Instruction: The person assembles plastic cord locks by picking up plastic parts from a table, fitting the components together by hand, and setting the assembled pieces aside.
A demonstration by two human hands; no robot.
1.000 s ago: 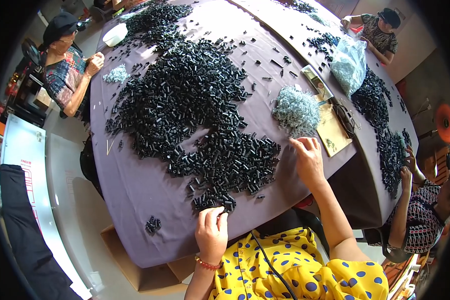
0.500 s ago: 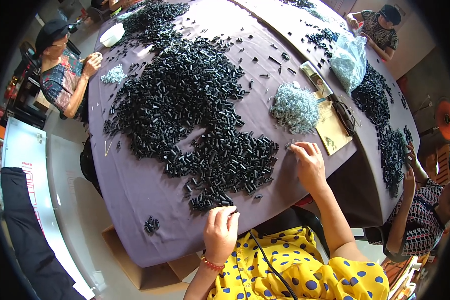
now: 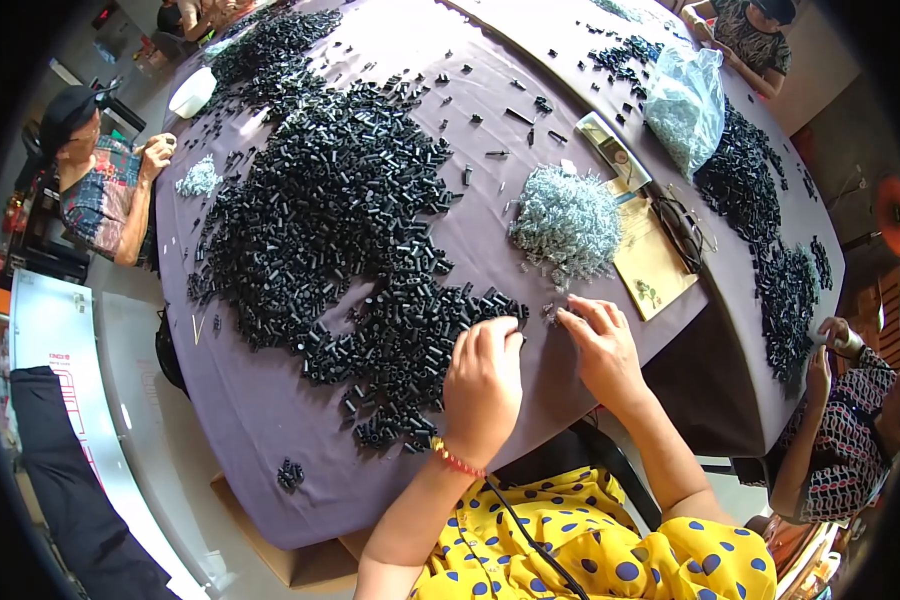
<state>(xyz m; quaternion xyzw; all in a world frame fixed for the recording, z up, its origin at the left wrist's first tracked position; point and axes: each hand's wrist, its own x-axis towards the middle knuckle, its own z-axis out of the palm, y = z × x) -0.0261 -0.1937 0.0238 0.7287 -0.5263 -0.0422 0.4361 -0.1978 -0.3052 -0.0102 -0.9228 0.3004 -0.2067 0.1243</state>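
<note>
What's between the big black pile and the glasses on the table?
In the head view, going from the big black pile to the glasses: purplish tablecloth, a heap of tiny pale pieces, then a tan sheet.

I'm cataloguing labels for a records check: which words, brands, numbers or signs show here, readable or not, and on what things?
White panel at far left: red printing, some in larger outlined shapes; I won't copy it out.
Long pale box: any marks are too small to read.
Tan card: a small dark-green motif, no readable lettering.
Black pieces and pale grey pieces: no readable text.
</note>
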